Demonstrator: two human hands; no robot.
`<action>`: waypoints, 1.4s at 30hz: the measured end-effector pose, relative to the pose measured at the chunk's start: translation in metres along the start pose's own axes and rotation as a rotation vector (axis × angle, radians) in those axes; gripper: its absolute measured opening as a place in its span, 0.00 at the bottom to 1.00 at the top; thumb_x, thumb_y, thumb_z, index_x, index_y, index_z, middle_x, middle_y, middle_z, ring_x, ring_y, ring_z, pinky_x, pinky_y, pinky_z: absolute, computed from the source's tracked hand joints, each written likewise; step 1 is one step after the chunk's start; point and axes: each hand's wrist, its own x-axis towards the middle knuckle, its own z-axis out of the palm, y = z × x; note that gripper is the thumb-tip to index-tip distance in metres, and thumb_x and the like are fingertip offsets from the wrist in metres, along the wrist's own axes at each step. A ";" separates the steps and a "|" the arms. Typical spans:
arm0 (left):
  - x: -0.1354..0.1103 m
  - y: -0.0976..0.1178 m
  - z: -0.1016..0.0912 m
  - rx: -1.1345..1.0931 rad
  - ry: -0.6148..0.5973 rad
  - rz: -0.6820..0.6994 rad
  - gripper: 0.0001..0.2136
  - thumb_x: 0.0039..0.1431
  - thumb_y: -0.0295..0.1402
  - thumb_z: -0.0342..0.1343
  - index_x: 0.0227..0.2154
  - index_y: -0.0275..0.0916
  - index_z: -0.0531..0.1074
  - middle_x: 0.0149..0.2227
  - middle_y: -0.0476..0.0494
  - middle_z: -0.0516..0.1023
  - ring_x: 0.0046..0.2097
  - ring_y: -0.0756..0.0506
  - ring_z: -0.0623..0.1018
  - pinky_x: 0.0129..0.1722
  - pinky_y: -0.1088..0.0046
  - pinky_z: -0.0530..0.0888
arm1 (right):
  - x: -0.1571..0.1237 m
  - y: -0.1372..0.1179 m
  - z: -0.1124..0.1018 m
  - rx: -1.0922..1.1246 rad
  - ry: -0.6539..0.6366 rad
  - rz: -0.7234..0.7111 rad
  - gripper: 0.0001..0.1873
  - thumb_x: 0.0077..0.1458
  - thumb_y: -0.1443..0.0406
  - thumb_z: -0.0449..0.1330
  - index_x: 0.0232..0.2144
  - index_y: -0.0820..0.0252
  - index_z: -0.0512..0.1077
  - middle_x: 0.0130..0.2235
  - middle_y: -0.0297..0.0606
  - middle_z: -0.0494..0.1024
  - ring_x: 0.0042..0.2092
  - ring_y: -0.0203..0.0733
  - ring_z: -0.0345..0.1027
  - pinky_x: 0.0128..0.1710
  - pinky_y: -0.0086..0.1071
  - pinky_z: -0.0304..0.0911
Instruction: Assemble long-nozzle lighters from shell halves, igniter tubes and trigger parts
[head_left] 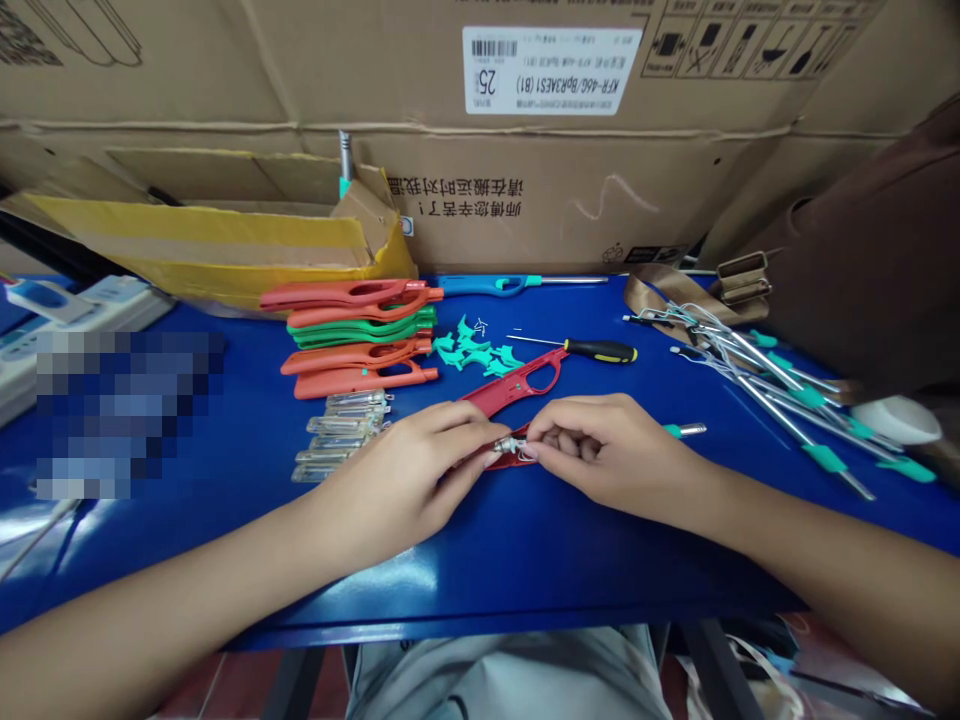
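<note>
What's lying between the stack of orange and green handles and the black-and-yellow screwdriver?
In the head view, a loose pile of teal plastic pieces lies between the handles and the screwdriver, with tiny pale bits near its top.

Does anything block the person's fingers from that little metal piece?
Nothing visible does: the left hand pinches the little metal piece, and the right hand is at its other end, with a red shell showing behind.

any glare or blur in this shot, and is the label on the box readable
Head view: glare whitens the blue table near its front edge and at far left; head view: a pixelated patch hides what lies at left; head view: the white label is upside down, larger print readable; head view: the small part between the hands lacks fine detail.
</note>
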 end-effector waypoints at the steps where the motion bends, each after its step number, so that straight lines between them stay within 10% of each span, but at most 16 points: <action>1: 0.000 0.000 0.000 -0.004 -0.007 0.001 0.12 0.71 0.27 0.50 0.53 0.37 0.73 0.46 0.43 0.76 0.46 0.48 0.77 0.48 0.72 0.75 | -0.001 -0.001 0.000 0.004 -0.001 0.007 0.05 0.60 0.69 0.60 0.33 0.60 0.76 0.24 0.27 0.70 0.23 0.26 0.60 0.23 0.21 0.56; 42: 0.002 0.003 -0.003 0.015 0.056 -0.032 0.10 0.68 0.28 0.54 0.49 0.39 0.75 0.44 0.43 0.78 0.45 0.45 0.77 0.46 0.66 0.76 | 0.002 -0.004 -0.007 -0.062 -0.069 -0.146 0.11 0.64 0.71 0.57 0.40 0.57 0.80 0.36 0.35 0.80 0.34 0.33 0.71 0.33 0.27 0.63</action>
